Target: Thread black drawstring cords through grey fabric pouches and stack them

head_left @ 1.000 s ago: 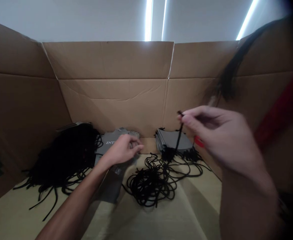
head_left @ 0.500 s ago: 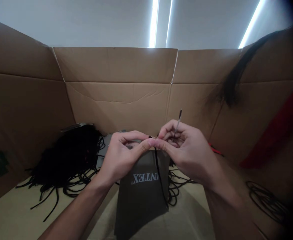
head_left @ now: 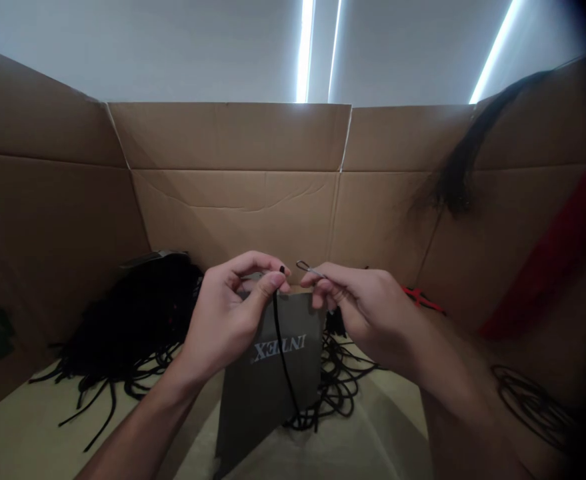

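My left hand (head_left: 233,300) pinches the tip of a black cord (head_left: 281,347) between thumb and forefinger. The cord runs down in front of a dark grey fabric bag (head_left: 267,393) with white INTEX lettering upside down. The bag hangs below both hands; its top edge is partly behind the fingers, so I cannot tell which fingers bear it. Closed round a thin metal threader (head_left: 313,269), my right hand (head_left: 367,293) points its looped wire tip left, toward the cord end. A small gap separates loop and cord.
A big heap of black cords (head_left: 137,320) lies at left on the pale table (head_left: 363,447). More cords (head_left: 343,380) lie behind the bag, a coil (head_left: 533,403) at right. A red-handled tool (head_left: 423,300) is beyond my right wrist. Cardboard walls (head_left: 233,140) enclose the table.
My hands have moved apart from touching thumbs. The threader has swung from upright to lying nearly level, loop leftward. The left hand and the bag have shifted left, with the cord tip now showing.
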{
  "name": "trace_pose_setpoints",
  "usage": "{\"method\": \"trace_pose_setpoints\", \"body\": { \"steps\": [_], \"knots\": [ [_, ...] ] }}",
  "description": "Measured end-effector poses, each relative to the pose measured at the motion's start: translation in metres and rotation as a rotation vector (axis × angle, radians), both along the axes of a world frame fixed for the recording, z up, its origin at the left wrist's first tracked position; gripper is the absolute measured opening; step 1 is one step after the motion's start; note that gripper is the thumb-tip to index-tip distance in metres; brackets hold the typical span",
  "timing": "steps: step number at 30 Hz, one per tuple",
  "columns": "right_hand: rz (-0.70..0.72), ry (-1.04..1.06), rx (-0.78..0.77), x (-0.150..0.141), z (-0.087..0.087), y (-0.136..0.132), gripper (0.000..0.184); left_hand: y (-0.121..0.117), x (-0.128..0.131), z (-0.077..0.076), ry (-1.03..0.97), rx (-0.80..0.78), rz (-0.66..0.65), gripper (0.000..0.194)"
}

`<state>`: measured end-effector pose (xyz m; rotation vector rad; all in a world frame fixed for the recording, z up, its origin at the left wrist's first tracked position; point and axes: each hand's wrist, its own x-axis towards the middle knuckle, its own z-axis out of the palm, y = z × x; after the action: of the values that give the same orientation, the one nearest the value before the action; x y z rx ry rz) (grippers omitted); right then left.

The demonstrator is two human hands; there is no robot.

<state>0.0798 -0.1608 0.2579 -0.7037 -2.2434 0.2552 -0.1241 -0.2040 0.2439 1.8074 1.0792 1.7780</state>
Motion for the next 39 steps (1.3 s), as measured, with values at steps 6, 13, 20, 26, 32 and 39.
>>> {"method": "trace_pose_setpoints", "body": {
  "steps": [6,13,20,26,32,39],
  "knots": [
    [0.014,-0.073,-0.05,-0.004,-0.003,0.001,0.022,-0.006,-0.001,0.0,0.035,0.043,0.063,0.006],
    [0.033,-0.142,-0.153,-0.005,0.0,-0.001,0.022,-0.006,-0.002,-0.002,0.078,0.074,0.147,0.005],
    [0.06,-0.206,-0.221,-0.005,0.004,-0.005,0.023,-0.006,-0.002,-0.003,0.132,0.171,0.196,0.006],
    [0.068,-0.227,-0.201,-0.004,0.003,-0.004,0.026,-0.009,-0.001,-0.003,0.127,0.257,0.195,0.015],
    [0.102,-0.292,-0.241,-0.003,0.0,-0.001,0.026,-0.008,-0.002,-0.003,0.177,0.305,0.14,0.02],
    [0.18,0.204,-0.112,-0.019,-0.008,-0.007,0.011,-0.004,-0.002,-0.006,0.187,0.322,0.176,0.017]
  ]
}}
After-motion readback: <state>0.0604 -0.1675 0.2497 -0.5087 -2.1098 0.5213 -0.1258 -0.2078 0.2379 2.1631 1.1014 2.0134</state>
